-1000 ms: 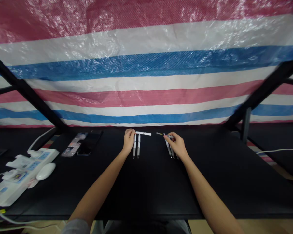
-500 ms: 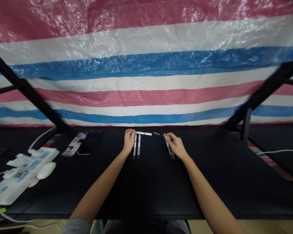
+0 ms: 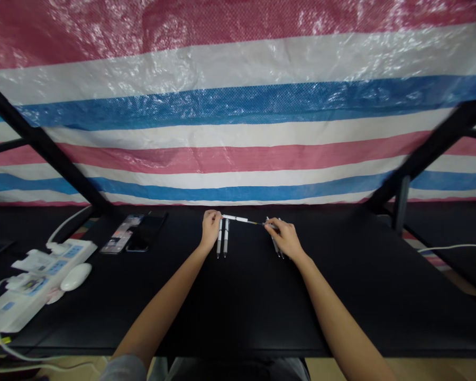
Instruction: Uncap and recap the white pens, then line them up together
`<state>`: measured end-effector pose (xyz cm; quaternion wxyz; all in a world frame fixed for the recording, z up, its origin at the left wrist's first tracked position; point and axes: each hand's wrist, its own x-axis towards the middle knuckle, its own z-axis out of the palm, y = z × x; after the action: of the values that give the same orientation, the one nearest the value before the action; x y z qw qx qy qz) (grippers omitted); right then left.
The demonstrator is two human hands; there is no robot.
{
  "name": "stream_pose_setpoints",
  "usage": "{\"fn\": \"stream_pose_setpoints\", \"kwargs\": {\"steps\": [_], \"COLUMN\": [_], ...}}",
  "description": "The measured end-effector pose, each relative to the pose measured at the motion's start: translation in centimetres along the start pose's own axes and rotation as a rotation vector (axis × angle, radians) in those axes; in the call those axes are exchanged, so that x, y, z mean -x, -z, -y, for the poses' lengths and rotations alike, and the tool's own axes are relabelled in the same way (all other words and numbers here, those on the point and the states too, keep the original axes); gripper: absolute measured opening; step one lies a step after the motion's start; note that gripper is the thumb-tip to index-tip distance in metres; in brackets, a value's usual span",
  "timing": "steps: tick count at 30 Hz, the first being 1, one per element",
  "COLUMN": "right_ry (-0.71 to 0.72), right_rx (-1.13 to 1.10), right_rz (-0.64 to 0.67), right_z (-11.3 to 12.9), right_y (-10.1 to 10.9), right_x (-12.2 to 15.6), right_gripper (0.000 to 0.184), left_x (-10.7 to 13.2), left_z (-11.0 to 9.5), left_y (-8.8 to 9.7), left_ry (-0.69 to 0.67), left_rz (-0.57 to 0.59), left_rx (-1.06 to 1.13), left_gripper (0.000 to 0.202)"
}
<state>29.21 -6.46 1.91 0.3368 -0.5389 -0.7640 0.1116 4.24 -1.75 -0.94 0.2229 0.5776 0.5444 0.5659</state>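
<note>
My left hand point(image 3: 211, 228) is closed on the end of a white pen barrel point(image 3: 235, 218), which points to the right. Between thumb and fingers, my right hand point(image 3: 282, 233) pinches a thin pen refill point(image 3: 255, 223). The refill's far end meets the barrel's open end, roughly in line with it. Two white-and-grey pens point(image 3: 222, 239) lie side by side just right of my left hand. More pens point(image 3: 277, 247) lie partly hidden under my right hand, so I cannot tell how many.
At the left are two phones point(image 3: 138, 241), a white power strip point(image 3: 39, 280) with plugs and cables, and a white oval case point(image 3: 76, 277). A striped plastic sheet point(image 3: 238, 159) hangs behind the black table point(image 3: 238, 307). Black frame bars point(image 3: 416, 153) slant at both sides.
My right hand has shifted slightly left with the refill, closing the gap between the refill and the barrel. My left hand has stayed nearly still.
</note>
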Motion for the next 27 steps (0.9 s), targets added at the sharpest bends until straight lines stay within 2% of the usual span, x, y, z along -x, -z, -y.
{"fn": "stream_pose_setpoints", "kwargs": {"steps": [8, 14, 20, 27], "right_ry": [-0.016, -0.007, 0.001, 0.007], "right_rx": [0.037, 0.025, 0.014, -0.011], "right_rz": [0.006, 0.022, 0.014, -0.015], "right_z": [0.2, 0.8, 1.6, 1.7], "right_y": [-0.1, -0.9, -1.4, -1.4], "right_x": [0.1, 0.3, 0.3, 0.4], "right_gripper": [0.027, 0.029, 0.026, 0.028], "left_x": [0.1, 0.2, 0.6, 1.7], "left_z": [-0.4, -0.8, -0.8, -0.9], "left_y": [0.1, -0.1, -0.1, 0.4], "left_ry": [-0.041, -0.122, -0.148, -0.112], "left_rz": [0.038, 0.119, 0.180, 0.160], "left_rx": [-0.030, -0.057, -0.084, -0.049], "left_gripper": [0.026, 0.027, 0.026, 0.026]}}
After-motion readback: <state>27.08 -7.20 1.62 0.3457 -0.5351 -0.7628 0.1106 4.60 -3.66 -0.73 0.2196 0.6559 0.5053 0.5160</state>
